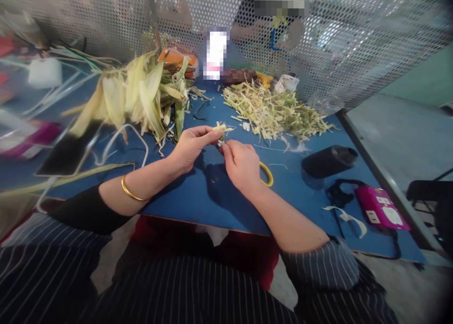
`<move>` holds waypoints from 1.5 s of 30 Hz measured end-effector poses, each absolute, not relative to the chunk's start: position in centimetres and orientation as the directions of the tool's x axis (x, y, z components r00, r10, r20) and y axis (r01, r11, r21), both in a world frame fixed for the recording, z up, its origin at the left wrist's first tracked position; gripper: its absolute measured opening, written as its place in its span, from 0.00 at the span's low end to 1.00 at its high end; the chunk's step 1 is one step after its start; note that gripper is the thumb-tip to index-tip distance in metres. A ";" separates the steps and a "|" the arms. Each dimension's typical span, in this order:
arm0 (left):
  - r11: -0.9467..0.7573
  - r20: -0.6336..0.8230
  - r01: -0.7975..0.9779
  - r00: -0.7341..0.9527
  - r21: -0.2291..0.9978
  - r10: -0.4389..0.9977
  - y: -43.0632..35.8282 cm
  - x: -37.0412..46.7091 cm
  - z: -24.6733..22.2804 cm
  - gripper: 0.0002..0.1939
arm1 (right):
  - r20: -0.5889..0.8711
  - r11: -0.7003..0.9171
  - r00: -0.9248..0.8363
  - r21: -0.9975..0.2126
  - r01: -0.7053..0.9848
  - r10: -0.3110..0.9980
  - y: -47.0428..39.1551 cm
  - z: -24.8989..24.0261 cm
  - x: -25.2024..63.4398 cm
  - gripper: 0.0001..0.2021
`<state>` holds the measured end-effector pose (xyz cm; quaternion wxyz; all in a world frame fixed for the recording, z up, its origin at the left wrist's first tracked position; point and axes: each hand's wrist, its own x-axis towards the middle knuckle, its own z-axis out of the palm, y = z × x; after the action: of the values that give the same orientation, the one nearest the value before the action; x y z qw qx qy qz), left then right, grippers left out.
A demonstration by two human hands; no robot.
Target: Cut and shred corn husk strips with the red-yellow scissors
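My left hand [193,147] pinches a small piece of corn husk [222,128] with thin white threads sticking out, above the middle of the blue table. Close beside it, my right hand [242,162] is closed around scissors; a yellow handle loop [266,174] shows past the palm, and the blades near the left fingertips are mostly hidden. Beyond my right hand lies a heap of small cut husk pieces [272,109]. Long pale husks [130,95] are piled beyond my left hand.
A black cylinder [329,161] lies right of my right hand, near a magenta power strip [382,208] with a black cable. A white cable [106,149] curls at the left. Perforated metal mesh [198,12] borders the table's back. An orange packet [180,60] rests there.
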<state>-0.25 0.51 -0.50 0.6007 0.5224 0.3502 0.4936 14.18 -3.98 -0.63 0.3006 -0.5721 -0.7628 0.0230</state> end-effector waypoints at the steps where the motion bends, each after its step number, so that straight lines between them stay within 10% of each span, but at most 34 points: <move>1: -0.039 0.095 -0.218 0.255 0.975 0.962 0.5 -0.3 -0.5 0.10 | 0.430 0.352 -0.175 -0.376 0.857 0.886 -4.0 -0.6 14.2 0.16; 13: 0.051 0.007 -0.209 0.268 0.977 0.963 0.8 -0.4 -0.6 0.13 | 0.383 0.339 -0.150 -0.494 0.801 0.911 -3.9 -0.5 14.2 0.16; 18: 0.080 -0.034 -0.197 0.224 0.977 0.974 1.3 -0.8 -0.4 0.12 | 0.252 0.244 -0.029 -0.891 0.384 0.967 -3.6 -0.4 14.7 0.22; 23: 0.001 0.036 -0.172 0.213 0.985 0.976 1.6 -1.1 -0.5 0.12 | 0.079 0.090 -0.090 -0.988 0.125 0.993 -2.9 -0.3 15.0 0.12; 45: 0.168 -0.120 -0.115 0.343 0.979 0.932 1.0 -0.5 -0.9 0.14 | 0.390 0.349 -0.127 -0.576 0.739 0.912 -3.4 0.4 15.5 0.10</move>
<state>-0.54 0.96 -0.87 0.6473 0.5027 0.4062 0.4041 15.47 -3.36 0.39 0.3547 -0.5574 -0.7407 0.1218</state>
